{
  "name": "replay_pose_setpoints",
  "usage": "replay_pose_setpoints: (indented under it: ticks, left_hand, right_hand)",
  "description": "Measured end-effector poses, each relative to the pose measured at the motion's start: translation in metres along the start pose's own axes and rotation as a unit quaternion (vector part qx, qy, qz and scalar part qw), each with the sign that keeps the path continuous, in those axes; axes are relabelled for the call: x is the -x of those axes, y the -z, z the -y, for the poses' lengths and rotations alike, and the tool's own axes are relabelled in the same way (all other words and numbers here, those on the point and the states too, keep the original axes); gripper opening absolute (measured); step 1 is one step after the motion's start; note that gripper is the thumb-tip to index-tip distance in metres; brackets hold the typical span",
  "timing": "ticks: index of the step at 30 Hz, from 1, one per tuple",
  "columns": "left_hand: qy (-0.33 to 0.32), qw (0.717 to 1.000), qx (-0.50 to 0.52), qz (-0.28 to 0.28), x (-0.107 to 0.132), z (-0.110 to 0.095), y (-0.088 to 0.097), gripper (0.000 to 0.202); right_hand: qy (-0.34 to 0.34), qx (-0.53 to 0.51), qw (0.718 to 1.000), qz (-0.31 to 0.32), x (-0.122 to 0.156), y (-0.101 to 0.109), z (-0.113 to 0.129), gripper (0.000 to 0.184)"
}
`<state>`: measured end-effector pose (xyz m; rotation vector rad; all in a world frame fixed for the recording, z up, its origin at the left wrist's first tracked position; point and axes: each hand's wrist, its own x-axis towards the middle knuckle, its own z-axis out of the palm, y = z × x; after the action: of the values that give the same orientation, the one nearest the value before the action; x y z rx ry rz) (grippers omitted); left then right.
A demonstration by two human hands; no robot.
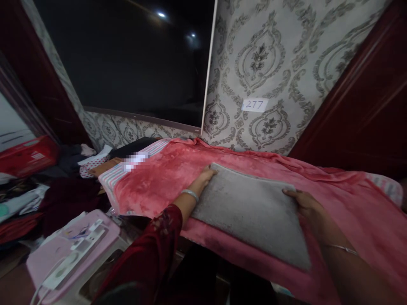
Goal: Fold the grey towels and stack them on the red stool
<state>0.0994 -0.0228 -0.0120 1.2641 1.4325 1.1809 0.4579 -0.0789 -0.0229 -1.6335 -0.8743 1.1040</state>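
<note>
A flat grey cloth (248, 207), roughly rectangular with a short-napped surface, lies over a pink plush blanket (159, 173). At its far left corner, my left hand (206, 176) is closed on the edge. My right hand (300, 201) pinches the far right corner between thumb and fingers. The near edge of the cloth rests on the blanket close to my body. Underneath, the blanket covers a raised surface and has a striped border on the left.
Left of the blanket stands a pink-topped box (104, 231) bearing a white power strip (76, 258) with cables. Clothes (70, 197) are heaped beyond it, near a red box (32, 156). A large television (136, 63) and a paper label (255, 104) are on the patterned wall.
</note>
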Motion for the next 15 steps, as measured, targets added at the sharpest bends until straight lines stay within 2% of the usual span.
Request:
replay_pose_setpoints:
  ticks: [3, 5, 6, 9, 10, 12, 13, 15]
  left_hand:
    - [-0.018, 0.998, 0.045, 0.032, -0.003, -0.031, 0.010, 0.038]
    - [-0.053, 0.995, 0.074, 0.048, -0.008, -0.059, 0.018, 0.042]
    - [-0.083, 0.991, 0.091, 0.049, -0.010, -0.074, 0.022, 0.045]
    - [-0.263, 0.958, 0.097, 0.055, -0.015, -0.116, 0.036, 0.038]
    - [-0.286, 0.952, 0.094, 0.058, -0.013, -0.124, 0.042, 0.036]
    - [-0.325, 0.942, 0.069, 0.057, -0.003, -0.128, 0.053, 0.033]
    - [-0.340, 0.938, 0.044, 0.054, 0.005, -0.123, 0.059, 0.032]
    - [-0.360, 0.931, -0.008, 0.049, 0.027, -0.096, 0.071, 0.031]
  right_hand:
    - [0.069, -0.020, 0.997, -0.026, 0.013, 0.004, 0.031, 0.022]
    - [0.157, -0.042, 0.986, -0.043, 0.021, 0.010, 0.057, 0.026]
    - [0.220, -0.048, 0.973, -0.051, 0.025, 0.014, 0.071, 0.031]
    - [0.409, -0.019, 0.908, -0.088, 0.040, 0.029, 0.103, 0.053]
    - [0.453, 0.002, 0.886, -0.104, 0.047, 0.033, 0.108, 0.060]
    - [0.500, 0.051, 0.854, -0.136, 0.066, 0.039, 0.102, 0.068]
    - [0.507, 0.080, 0.845, -0.150, 0.076, 0.040, 0.091, 0.068]
    - [0.498, 0.146, 0.838, -0.167, 0.099, 0.040, 0.053, 0.059]
